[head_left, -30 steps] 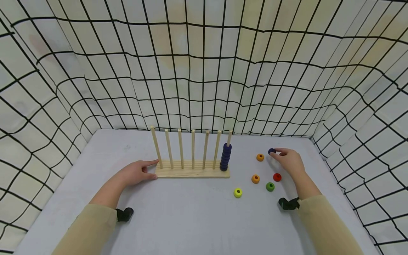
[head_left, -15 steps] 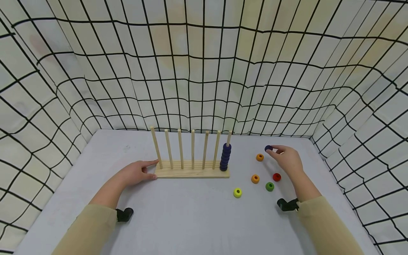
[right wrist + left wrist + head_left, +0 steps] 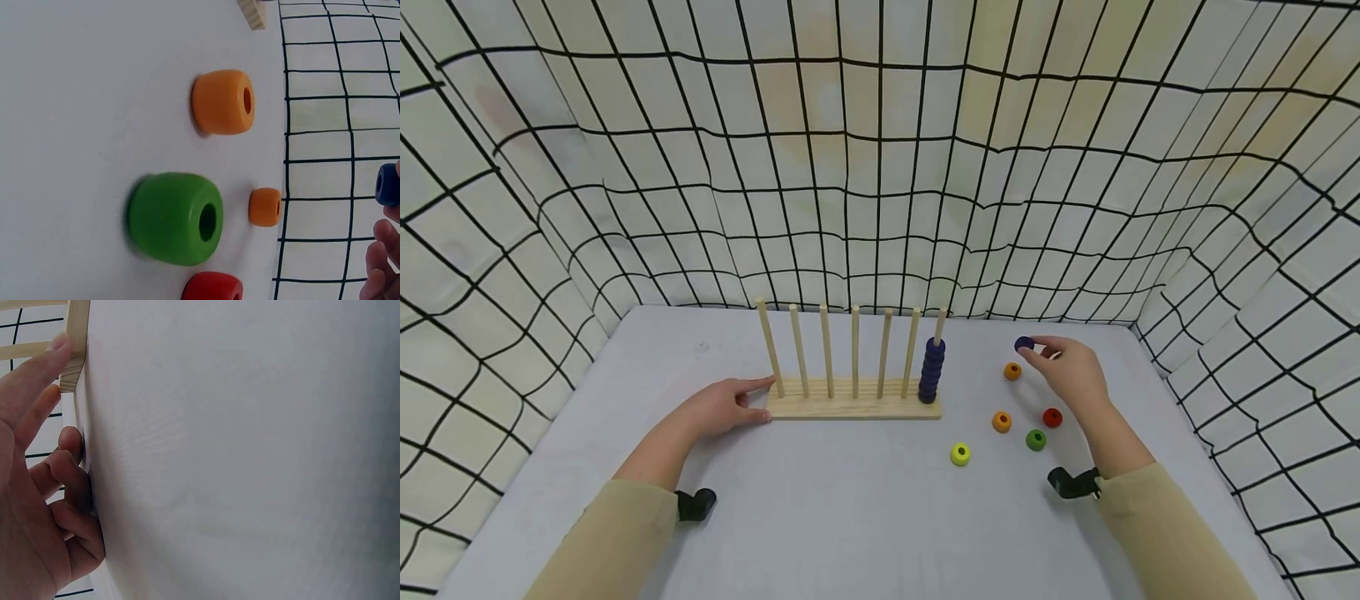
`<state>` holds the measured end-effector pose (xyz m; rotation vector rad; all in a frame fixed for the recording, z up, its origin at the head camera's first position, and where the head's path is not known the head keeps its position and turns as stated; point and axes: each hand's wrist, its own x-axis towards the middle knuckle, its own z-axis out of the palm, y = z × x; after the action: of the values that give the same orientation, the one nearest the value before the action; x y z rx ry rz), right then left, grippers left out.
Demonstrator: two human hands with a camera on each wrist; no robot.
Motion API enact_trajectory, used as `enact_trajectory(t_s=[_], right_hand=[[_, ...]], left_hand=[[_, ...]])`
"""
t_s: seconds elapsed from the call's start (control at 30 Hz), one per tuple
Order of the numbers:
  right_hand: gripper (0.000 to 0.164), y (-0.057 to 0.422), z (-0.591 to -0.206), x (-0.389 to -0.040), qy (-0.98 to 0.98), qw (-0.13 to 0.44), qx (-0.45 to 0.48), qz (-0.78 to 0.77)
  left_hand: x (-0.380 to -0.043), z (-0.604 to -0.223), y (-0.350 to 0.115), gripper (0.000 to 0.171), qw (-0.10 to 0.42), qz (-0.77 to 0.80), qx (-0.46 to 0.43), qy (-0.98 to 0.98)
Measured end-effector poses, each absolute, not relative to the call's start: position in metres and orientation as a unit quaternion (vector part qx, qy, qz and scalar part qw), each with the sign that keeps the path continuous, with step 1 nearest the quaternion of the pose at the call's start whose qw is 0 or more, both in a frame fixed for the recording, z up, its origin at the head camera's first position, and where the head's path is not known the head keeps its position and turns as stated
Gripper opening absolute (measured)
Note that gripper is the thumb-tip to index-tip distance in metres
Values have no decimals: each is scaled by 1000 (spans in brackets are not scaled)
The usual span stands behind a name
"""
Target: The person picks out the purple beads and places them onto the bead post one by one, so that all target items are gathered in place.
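Note:
A wooden peg rack [image 3: 850, 407] with a row of upright rods stands mid-table. Its rightmost rod carries a stack of dark blue beads [image 3: 932, 371]; the other rods are bare. My left hand [image 3: 722, 408] holds the rack's left end between thumb and index finger, and its other fingers are curled in the left wrist view. My right hand [image 3: 1073, 373] pinches one dark blue bead [image 3: 1023, 343] between thumb and fingertips, raised over the table to the right of the rack. In the right wrist view that bead [image 3: 389, 185] is at the right edge, partly cut off.
Loose beads lie right of the rack: two orange ones, one nearer [image 3: 1002, 422] and one farther [image 3: 1012, 372], a red bead [image 3: 1052, 417], a green bead [image 3: 1036, 440] and a yellow bead [image 3: 960, 454]. Black netting [image 3: 880, 194] over white walls surrounds the table's back and sides.
My right hand has lifted the dark blue bead and carried it a little left toward the rack. My left hand and the rack have stayed in place.

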<state>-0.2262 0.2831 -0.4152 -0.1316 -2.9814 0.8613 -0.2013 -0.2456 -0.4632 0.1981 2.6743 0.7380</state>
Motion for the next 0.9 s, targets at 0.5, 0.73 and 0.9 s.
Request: enact_trajectory(t_s=[0.5, 0.73, 0.9], right_hand=[[52, 259, -398, -218, -954, 42, -16, 295], [53, 245, -387, -214, -947, 46, -7, 317], [52, 234, -377, -210, -942, 54, -2, 331]], left_hand=[[-201, -463, -245, 73, 177, 260, 70, 947], [-200, -464, -245, 74, 176, 258, 67, 948], [-199, -463, -245, 74, 177, 258, 65, 948]])
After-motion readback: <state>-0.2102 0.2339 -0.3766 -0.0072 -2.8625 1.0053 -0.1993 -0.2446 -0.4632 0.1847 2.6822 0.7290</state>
